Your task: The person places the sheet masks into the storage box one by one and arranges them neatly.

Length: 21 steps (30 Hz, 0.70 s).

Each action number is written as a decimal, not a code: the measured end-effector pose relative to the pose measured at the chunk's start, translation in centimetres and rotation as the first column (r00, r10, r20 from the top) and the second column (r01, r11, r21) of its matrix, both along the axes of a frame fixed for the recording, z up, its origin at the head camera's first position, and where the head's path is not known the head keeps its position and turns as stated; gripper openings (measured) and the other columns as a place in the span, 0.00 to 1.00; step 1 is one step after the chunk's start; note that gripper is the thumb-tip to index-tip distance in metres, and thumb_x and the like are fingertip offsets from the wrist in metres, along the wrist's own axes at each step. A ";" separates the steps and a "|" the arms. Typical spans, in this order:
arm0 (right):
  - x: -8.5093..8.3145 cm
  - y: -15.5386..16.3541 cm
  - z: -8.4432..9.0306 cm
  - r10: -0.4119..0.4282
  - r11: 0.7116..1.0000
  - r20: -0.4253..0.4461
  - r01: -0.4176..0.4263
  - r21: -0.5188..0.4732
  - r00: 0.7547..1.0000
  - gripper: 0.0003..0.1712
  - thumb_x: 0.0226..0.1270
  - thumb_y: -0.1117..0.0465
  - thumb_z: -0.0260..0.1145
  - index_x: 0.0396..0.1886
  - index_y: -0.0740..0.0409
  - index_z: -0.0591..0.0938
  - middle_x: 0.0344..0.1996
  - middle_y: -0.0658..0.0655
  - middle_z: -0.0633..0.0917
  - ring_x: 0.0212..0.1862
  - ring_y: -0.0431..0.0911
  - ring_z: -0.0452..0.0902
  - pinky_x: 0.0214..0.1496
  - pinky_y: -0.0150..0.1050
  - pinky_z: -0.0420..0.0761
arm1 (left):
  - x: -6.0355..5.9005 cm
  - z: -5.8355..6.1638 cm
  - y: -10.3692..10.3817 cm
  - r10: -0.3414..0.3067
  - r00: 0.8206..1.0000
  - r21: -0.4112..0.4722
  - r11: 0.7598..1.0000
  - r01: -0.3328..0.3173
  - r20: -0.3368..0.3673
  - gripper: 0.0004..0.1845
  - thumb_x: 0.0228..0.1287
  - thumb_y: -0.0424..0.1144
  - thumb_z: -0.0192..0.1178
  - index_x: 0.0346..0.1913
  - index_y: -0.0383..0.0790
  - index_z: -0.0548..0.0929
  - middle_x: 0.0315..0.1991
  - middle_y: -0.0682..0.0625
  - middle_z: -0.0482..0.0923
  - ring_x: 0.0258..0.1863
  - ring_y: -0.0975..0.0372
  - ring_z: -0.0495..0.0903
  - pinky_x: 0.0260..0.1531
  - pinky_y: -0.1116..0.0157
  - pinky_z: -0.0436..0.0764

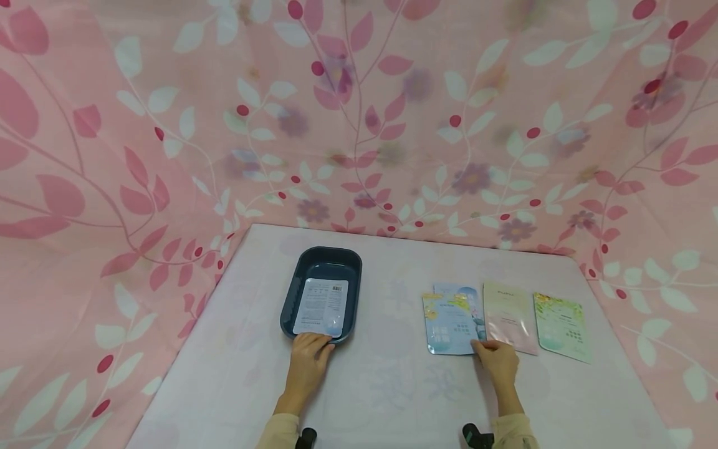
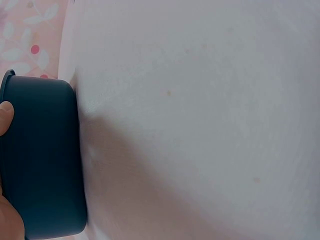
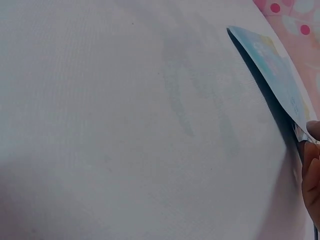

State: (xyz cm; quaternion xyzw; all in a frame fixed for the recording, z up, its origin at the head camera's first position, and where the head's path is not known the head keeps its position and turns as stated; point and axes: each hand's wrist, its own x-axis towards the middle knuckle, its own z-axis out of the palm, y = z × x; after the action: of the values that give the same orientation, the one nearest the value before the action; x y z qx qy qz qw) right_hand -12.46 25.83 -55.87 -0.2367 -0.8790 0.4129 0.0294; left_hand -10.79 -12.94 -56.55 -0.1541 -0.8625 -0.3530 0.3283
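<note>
A dark blue tray stands left of centre on the white table, and a white packet lies flat in it, printed side up. My left hand grips the tray's near rim. In the left wrist view, its thumb lies over the tray wall. My right hand pinches the near right corner of a light blue packet. In the right wrist view, that packet is raised off the cloth with a shadow under it, my fingers at its corner.
A second blue packet lies partly under the first. To its right lie a pale pink packet and a green one. Pink floral cloth hangs behind and to both sides of the table.
</note>
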 end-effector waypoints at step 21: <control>-0.7 -0.1 0.8 0.042 0.933 0.081 -0.010 -0.360 0.996 0.20 0.58 0.68 0.66 0.43 0.82 0.75 0.25 0.59 0.81 0.20 0.40 0.79 0.26 0.27 0.77 | -0.1 -0.4 0.0 -0.004 1.000 0.019 1.000 0.005 -0.015 0.12 0.36 0.24 0.74 0.30 0.32 0.86 0.28 0.49 0.83 0.31 0.58 0.78 0.38 0.62 0.72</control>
State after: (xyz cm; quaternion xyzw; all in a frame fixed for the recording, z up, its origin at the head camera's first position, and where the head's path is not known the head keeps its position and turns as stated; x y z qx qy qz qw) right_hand -13.19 25.71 -55.09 -0.2441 -0.7923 0.5562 -0.0584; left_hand -10.85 -12.98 -56.92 -0.1555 -0.8564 -0.3606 0.3351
